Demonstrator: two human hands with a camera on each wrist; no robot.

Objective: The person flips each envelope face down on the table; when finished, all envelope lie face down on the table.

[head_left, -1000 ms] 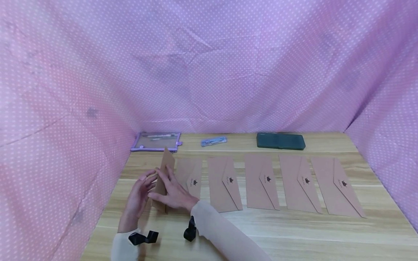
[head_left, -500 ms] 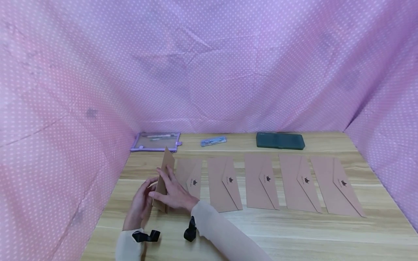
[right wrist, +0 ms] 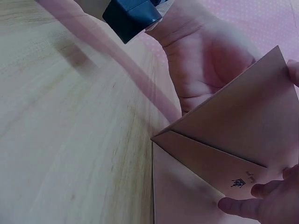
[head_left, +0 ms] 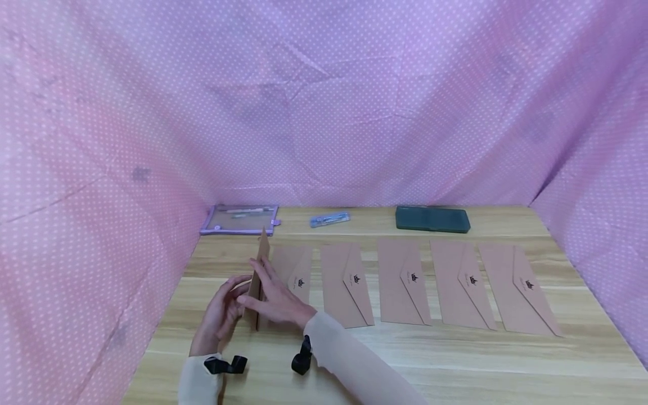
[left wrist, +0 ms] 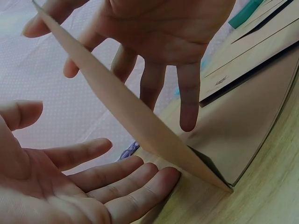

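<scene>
A brown paper envelope (head_left: pixel 263 246) stands on its long edge at the left of the row, tilted in the left wrist view. My right hand (head_left: pixel 280 302) holds it, with the thumb at its upper edge and fingers against the flap side. A small crown print (right wrist: pixel 238 183) shows on that flap in the right wrist view. On the envelope's other side is my left hand (head_left: pixel 219 310), palm turned up and fingers loosely extended (left wrist: pixel 140 189). Its fingertips are close to the envelope; whether they touch it, I cannot tell. Beneath my right hand lies a flat envelope (head_left: pixel 288 261).
Several more flat envelopes (head_left: pixel 403 281) with crown prints lie in a row to the right. Along the table's back are a purple-edged zip pouch (head_left: pixel 235 229), a small blue case (head_left: pixel 330 219) and a dark green case (head_left: pixel 432 219). Pink dotted cloth (head_left: pixel 324 112) surrounds the wooden table (head_left: pixel 455 365).
My left hand has moved right, closer to the envelope, its fingers lower than before. The envelope has swung more upright, and my right hand has shifted slightly right with it.
</scene>
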